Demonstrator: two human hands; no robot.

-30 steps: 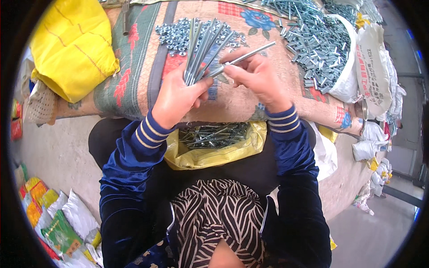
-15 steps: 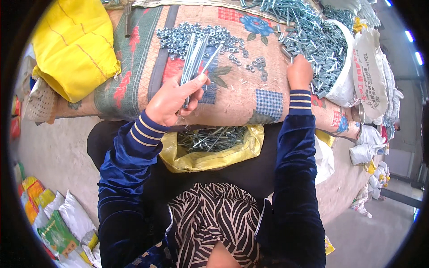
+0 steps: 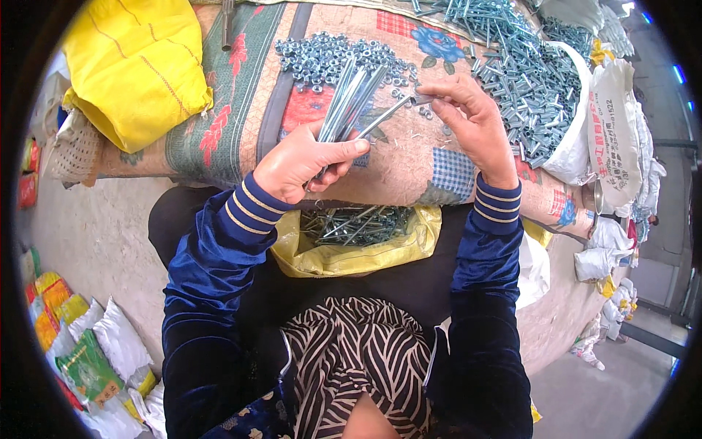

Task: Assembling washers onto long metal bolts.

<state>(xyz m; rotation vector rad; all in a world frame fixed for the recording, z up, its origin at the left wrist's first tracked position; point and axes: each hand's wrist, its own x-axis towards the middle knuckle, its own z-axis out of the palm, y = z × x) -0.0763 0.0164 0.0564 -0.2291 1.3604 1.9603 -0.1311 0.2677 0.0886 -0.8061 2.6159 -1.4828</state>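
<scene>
My left hand is closed around a bundle of long thin metal bolts, their tips fanned upward. One bolt leans out to the right, apart from the others. At its tip, my right hand pinches a short metal sleeve; whether the bolt has entered it I cannot tell. Behind the bundle lies a pile of small nuts on the patterned quilt. Many short sleeves heap up at the right, beside a white sack. In my lap, a yellow bag contains long bolts.
A large yellow sack rests at the far left of the quilt. Near the back edge lies a dark metal rod. More thin bolts are piled at the back right. Filled bags stand on the floor at lower left.
My right hand has come from the sleeve heap leftward to the tip of the single bolt, bringing a sleeve. The left hand with the bundle has shifted slightly right.
</scene>
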